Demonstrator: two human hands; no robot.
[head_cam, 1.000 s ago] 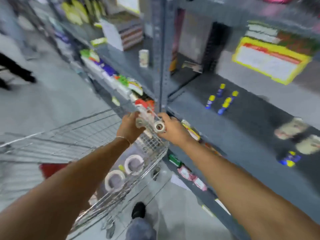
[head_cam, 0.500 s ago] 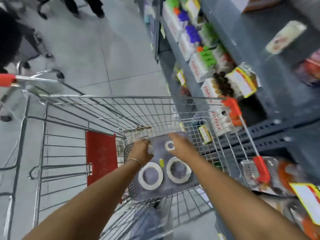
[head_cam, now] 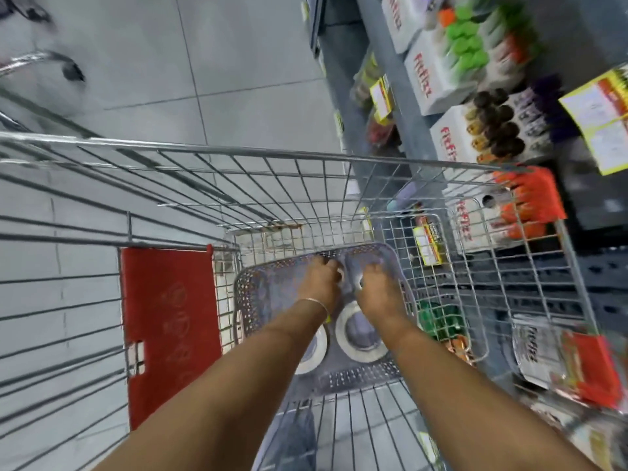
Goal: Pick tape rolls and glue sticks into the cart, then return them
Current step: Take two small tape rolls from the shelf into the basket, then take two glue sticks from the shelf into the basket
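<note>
Both hands reach down into a grey perforated basket [head_cam: 251, 294] that sits in the wire cart [head_cam: 272, 153]. My left hand [head_cam: 317, 283] is curled on a small tape roll [head_cam: 340, 275], of which only a white edge shows at the fingertips. My right hand [head_cam: 377, 294] grips another small tape roll [head_cam: 357, 282] close beside it. Both rolls are low, near the basket floor. Two large white tape rolls lie flat in the basket nearer me: one [head_cam: 360, 348] under my right wrist, the other [head_cam: 314, 355] half hidden by my left forearm.
A red plastic flap [head_cam: 170, 334] hangs on the cart's near-left side. Grey shelving [head_cam: 373, 96] runs close along the cart's right, stocked with white boxes of coloured-cap items [head_cam: 441, 69] and yellow price tags [head_cam: 605, 113]. Grey tiled floor [head_cam: 221, 62] lies ahead and left.
My hands came away from the shelf and went down into the basket in the cart with the small rolls. My view tilted from the shelf down onto the cart.
</note>
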